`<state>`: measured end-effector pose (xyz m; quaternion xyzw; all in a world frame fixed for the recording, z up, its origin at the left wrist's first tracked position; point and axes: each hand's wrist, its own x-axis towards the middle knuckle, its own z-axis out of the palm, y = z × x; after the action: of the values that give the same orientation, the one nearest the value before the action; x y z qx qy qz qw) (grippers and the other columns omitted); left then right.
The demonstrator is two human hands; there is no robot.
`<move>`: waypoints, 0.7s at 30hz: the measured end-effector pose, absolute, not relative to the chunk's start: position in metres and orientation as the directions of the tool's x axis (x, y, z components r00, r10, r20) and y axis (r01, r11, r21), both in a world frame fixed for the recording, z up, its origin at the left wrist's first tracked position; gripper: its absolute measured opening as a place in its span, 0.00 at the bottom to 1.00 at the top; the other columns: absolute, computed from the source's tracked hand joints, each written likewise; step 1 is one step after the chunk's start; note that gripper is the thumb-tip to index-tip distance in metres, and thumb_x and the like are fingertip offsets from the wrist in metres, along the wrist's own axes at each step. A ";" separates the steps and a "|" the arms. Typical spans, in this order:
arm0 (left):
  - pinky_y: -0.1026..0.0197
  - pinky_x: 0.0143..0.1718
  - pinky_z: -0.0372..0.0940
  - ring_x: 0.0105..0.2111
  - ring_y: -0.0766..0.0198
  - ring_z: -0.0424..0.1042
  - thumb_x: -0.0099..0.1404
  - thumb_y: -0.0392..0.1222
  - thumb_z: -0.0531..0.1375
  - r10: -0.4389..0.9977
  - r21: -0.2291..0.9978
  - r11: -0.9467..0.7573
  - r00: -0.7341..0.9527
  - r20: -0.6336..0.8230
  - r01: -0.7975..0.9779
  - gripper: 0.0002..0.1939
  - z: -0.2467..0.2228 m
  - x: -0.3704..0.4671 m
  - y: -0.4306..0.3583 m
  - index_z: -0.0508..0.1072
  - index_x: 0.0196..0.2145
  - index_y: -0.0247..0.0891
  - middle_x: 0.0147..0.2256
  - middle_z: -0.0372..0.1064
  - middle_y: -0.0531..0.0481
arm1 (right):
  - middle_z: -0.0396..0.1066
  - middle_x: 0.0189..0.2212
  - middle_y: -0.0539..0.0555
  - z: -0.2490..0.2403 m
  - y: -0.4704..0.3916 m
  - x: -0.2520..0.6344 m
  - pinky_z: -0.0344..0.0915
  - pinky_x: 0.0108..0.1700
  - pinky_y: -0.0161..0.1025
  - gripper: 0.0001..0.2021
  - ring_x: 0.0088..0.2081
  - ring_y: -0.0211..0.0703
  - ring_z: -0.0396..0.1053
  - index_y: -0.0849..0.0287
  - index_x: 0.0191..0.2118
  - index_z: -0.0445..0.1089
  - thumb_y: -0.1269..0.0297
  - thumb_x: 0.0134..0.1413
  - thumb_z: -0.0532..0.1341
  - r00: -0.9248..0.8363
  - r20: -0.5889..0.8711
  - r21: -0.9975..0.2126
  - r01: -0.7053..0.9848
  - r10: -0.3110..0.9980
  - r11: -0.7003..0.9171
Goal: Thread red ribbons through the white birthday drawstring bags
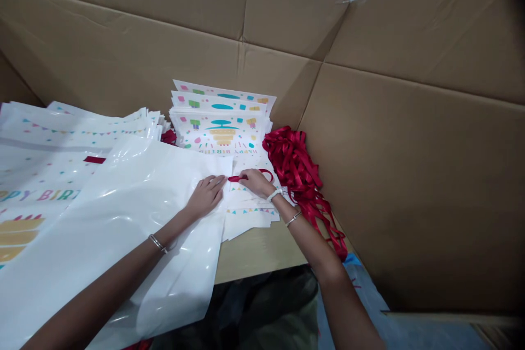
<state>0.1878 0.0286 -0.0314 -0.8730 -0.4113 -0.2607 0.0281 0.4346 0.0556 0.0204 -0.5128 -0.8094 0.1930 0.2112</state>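
Your left hand (205,197) lay open, fingers slightly spread on the white sheet (164,180), apparently steadying its edge while your right hand (256,182) pinched the red ribbon (234,179) at that edge between closed fingers. The ribbon pile (292,161) sat near your right wrist, seemingly for easy reach, beside the printed sheets (221,128).

Sheets (45,126) to my left, cards (223,126) behind centre on the table (250,251), ribbon pile (291,158) right of the cards, cardboard (164,27) behind everything.
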 end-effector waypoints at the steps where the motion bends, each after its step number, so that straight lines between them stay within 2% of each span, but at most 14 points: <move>1: 0.45 0.58 0.58 0.60 0.45 0.62 0.76 0.43 0.46 0.703 0.161 -0.659 0.526 0.479 0.735 0.26 -0.032 0.188 0.029 0.68 0.66 0.40 0.63 0.66 0.42 | 0.77 0.35 0.52 0.022 0.054 0.438 0.55 0.40 0.34 0.05 0.36 0.39 0.68 0.59 0.38 0.78 0.67 0.60 0.64 -0.383 0.147 -0.513 0.759 0.912 0.401; 4: 0.43 0.58 0.58 0.60 0.44 0.62 0.76 0.44 0.45 0.703 0.154 -0.658 0.530 0.474 0.737 0.27 -0.033 0.188 0.030 0.68 0.66 0.38 0.63 0.66 0.41 | 0.76 0.35 0.53 0.026 0.049 0.458 0.55 0.43 0.34 0.04 0.38 0.40 0.67 0.59 0.37 0.78 0.67 0.56 0.66 -0.353 0.149 -0.470 0.796 0.924 0.381; 7: 0.42 0.58 0.59 0.60 0.44 0.62 0.76 0.44 0.45 0.706 0.165 -0.660 0.529 0.472 0.733 0.27 -0.034 0.188 0.030 0.68 0.66 0.37 0.63 0.65 0.41 | 0.74 0.32 0.51 0.030 0.046 0.480 0.55 0.40 0.32 0.06 0.35 0.38 0.65 0.62 0.34 0.77 0.65 0.57 0.65 -0.355 0.092 -0.551 0.760 0.930 0.344; 10: 0.41 0.58 0.59 0.60 0.43 0.61 0.76 0.44 0.45 0.704 0.166 -0.660 0.527 0.476 0.733 0.27 -0.033 0.188 0.029 0.68 0.66 0.37 0.63 0.66 0.40 | 0.69 0.25 0.49 0.037 0.050 0.492 0.53 0.34 0.32 0.13 0.30 0.36 0.61 0.63 0.29 0.74 0.59 0.61 0.62 -0.393 0.041 -0.613 0.716 0.919 0.334; 12: 0.41 0.58 0.59 0.60 0.44 0.61 0.76 0.44 0.45 0.702 0.160 -0.661 0.530 0.476 0.733 0.27 -0.032 0.188 0.029 0.69 0.65 0.36 0.63 0.66 0.40 | 0.66 0.23 0.49 0.043 0.053 0.496 0.52 0.34 0.33 0.18 0.29 0.36 0.60 0.62 0.24 0.71 0.56 0.62 0.62 -0.368 0.065 -0.575 0.746 0.928 0.336; 15: 0.41 0.58 0.60 0.60 0.44 0.61 0.76 0.44 0.45 0.702 0.157 -0.659 0.527 0.479 0.736 0.27 -0.031 0.188 0.028 0.69 0.65 0.36 0.63 0.66 0.40 | 0.69 0.26 0.52 0.054 0.052 0.508 0.55 0.41 0.34 0.19 0.36 0.40 0.63 0.62 0.21 0.70 0.55 0.60 0.65 -0.322 0.149 -0.529 0.773 0.935 0.351; 18: 0.40 0.58 0.60 0.59 0.44 0.62 0.76 0.44 0.46 0.698 0.165 -0.662 0.520 0.492 0.731 0.26 -0.032 0.188 0.029 0.69 0.65 0.37 0.62 0.66 0.41 | 0.73 0.33 0.54 0.063 0.044 0.526 0.60 0.46 0.36 0.18 0.41 0.41 0.65 0.62 0.24 0.71 0.54 0.58 0.68 -0.285 0.199 -0.607 0.716 0.938 0.346; 21: 0.41 0.59 0.60 0.59 0.44 0.62 0.75 0.44 0.47 0.685 0.173 -0.674 0.519 0.512 0.719 0.26 -0.033 0.187 0.030 0.69 0.65 0.38 0.62 0.67 0.42 | 0.73 0.37 0.54 0.066 0.032 0.542 0.67 0.46 0.39 0.17 0.40 0.40 0.69 0.64 0.35 0.73 0.52 0.63 0.65 -0.237 0.187 -0.671 0.678 0.953 0.300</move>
<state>0.1874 0.0300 -0.0334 -0.8709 -0.4028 -0.2799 0.0302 0.5415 0.0321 0.0655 -0.5432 -0.7508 0.2340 0.2939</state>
